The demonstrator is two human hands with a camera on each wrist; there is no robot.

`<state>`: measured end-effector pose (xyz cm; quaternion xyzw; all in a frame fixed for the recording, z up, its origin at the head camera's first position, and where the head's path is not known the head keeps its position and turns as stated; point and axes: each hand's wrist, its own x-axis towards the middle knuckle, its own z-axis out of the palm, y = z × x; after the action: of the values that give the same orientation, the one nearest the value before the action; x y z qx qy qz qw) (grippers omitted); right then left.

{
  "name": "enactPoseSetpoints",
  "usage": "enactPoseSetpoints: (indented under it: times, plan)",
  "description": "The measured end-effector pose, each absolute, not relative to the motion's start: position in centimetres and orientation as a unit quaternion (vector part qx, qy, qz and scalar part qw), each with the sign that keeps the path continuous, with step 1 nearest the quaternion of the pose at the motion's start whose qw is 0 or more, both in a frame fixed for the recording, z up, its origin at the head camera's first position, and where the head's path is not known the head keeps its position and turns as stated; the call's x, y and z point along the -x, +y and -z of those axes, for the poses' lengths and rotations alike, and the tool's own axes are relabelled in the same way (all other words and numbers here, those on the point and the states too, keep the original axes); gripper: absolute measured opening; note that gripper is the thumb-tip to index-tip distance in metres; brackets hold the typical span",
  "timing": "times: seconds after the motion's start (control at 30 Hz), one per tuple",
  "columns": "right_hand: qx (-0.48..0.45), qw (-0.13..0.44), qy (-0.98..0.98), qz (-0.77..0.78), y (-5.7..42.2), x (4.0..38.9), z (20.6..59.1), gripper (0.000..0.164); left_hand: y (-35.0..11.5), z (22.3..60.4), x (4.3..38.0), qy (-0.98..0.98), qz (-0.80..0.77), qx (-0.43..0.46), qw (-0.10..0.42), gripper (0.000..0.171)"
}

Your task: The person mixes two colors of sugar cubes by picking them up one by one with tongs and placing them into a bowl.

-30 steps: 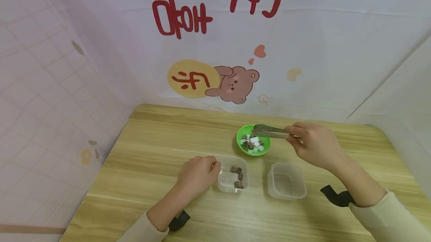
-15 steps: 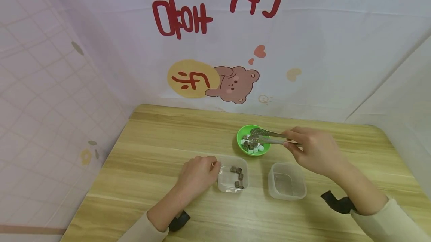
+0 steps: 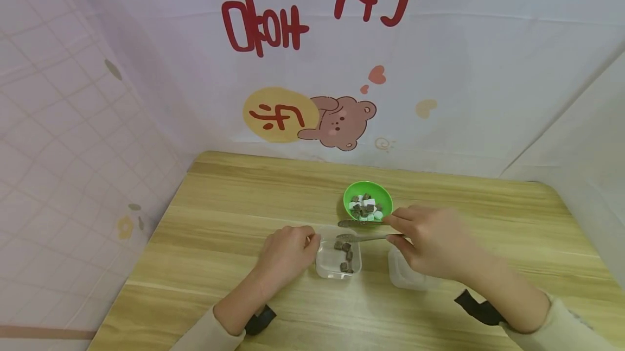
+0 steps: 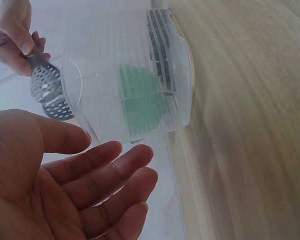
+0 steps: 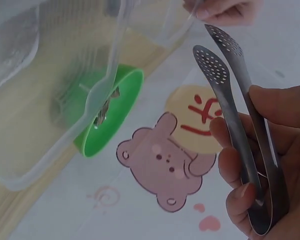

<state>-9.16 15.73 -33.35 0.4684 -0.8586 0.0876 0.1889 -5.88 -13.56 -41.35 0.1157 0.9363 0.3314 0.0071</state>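
My right hand (image 3: pixel 429 242) grips metal tongs (image 5: pixel 240 110) with perforated tips. The tips stand apart with nothing showing between them, over the far rim of the left clear plastic container (image 3: pixel 337 274). Several small brown cubes (image 3: pixel 349 256) lie along that container's right side. Relaxed fingers of my left hand (image 4: pixel 75 180) are at the container's left edge, thumb and index tips right by its rim. Just behind, a green bowl (image 3: pixel 354 189) holds brown and white cubes mixed together. A second clear container (image 3: pixel 407 278) stands to the right, partly hidden below my right hand.
Everything stands on a wood-grain table (image 3: pixel 234 199). A white cloth backdrop (image 3: pixel 464 69) with red lettering and a printed bear rises behind its far edge. Pale fabric walls close in the left and right sides.
My right hand has brought the tongs from over the green bowl toward me and left, to the left container. My left hand and both containers have stayed in place.
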Motion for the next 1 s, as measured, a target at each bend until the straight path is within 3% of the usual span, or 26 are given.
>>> enactPoseSetpoints:
  times: [0.17,0.3,0.63,1.0]
  plan:
    - [-0.481,0.166,-0.860,-0.037,14.5,8.5,34.0,0.018,-13.5,41.3,5.9,0.935,-0.334,-0.116,0.007,0.023]
    - [-0.498,0.150,-0.854,0.010,13.5,8.2,34.6,0.022,-13.5,41.4,5.9,0.936,-0.333,-0.116,0.008,0.023]
    - [-0.503,0.179,-0.840,0.099,10.9,7.0,35.3,0.018,-13.5,41.4,5.9,0.937,-0.328,-0.119,0.001,0.022]
    - [-0.500,0.166,-0.841,0.124,10.0,6.9,35.5,0.014,-13.5,41.4,6.0,0.937,-0.329,-0.120,0.000,0.025]
